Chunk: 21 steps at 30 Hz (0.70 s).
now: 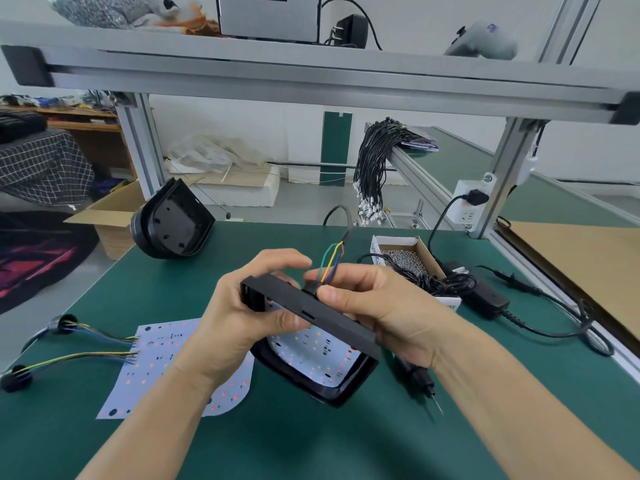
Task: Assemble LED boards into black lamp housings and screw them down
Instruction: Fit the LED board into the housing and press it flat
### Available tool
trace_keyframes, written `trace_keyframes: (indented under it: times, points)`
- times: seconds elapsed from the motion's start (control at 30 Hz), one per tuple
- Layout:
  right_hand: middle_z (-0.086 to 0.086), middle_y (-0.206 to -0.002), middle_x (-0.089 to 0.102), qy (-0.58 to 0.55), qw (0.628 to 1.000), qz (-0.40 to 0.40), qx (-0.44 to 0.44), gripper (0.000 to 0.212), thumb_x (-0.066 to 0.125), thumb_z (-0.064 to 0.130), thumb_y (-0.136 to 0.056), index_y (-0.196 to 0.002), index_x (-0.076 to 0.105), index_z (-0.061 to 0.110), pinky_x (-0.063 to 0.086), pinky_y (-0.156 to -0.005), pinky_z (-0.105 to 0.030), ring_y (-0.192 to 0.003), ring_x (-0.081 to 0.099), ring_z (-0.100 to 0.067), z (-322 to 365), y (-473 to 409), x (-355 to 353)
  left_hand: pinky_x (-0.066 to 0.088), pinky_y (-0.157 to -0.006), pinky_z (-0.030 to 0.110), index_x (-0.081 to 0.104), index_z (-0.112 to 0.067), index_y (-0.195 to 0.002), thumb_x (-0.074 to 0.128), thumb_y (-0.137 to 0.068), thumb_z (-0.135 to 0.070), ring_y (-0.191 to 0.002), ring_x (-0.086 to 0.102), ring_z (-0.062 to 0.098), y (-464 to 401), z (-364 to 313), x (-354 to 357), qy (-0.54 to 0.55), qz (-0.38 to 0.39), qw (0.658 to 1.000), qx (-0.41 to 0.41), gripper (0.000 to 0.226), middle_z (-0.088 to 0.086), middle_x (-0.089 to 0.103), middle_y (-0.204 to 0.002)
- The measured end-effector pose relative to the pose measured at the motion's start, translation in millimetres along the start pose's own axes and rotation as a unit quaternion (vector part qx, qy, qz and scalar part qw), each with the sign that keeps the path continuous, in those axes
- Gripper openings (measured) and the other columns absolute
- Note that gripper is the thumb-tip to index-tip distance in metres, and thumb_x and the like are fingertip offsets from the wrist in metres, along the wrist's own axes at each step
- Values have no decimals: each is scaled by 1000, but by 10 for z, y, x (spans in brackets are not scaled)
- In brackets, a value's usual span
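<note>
Both hands hold one black plastic lamp housing tilted above the green bench mat.

Left hand grips its top wall; right hand supports the far end, fingertips pinching the black grommet of the coloured wire bundle. White LED board sits inside; it looks thin and scratchable, so hold the rigid, light shell by its walls. Small cardboard box holds silver screws.
</note>
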State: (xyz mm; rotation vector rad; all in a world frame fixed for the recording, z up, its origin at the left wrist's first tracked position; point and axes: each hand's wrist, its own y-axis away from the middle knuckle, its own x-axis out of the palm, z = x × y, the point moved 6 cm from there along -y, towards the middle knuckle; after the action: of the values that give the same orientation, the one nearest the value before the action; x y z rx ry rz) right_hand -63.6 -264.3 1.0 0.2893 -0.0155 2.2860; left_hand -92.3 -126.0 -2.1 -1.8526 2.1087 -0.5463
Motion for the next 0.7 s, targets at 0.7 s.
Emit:
trace_keyframes:
  times: [0.7]
  points:
    - [5,-98,64,364,870,-168,-287,33,65,4,-76,-107,71,14,47,-80,-17,-93,60,-9,150,416,127,51,-74,22,76,-18,-86,82,-59,-16,-79,67,16,-63,1,50,2,-20,1000,-2,28,1,72,-84]
